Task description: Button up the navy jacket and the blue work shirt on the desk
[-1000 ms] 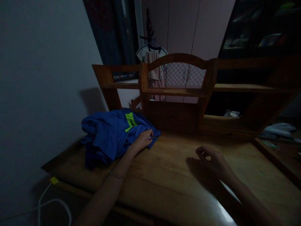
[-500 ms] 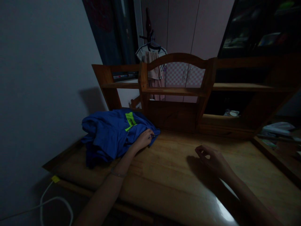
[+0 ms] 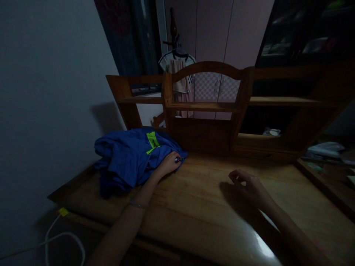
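A crumpled blue garment (image 3: 124,155) with a bright yellow-green patch (image 3: 153,142) lies heaped on the left of the wooden desk (image 3: 199,207). My left hand (image 3: 168,164) rests at its right edge, fingers closed around a small dark item with pale marks (image 3: 179,159); what kind of item it is, I cannot make out. Over the bare wood to the right is my right hand (image 3: 246,183), its fingers curled to the thumb in a loose ring. Nothing shows between them, and the hand's shadow falls on the desk.
Wooden shelving (image 3: 205,107) with an arched top runs along the desk's back. A white cable (image 3: 66,233) hangs by the front left corner. On the left is a pale wall (image 3: 55,92). Papers or packets (image 3: 325,149) lie at far right.
The whole view has shifted slightly to the left. Both hands keep nearly the same pose, and the garment lies as before.
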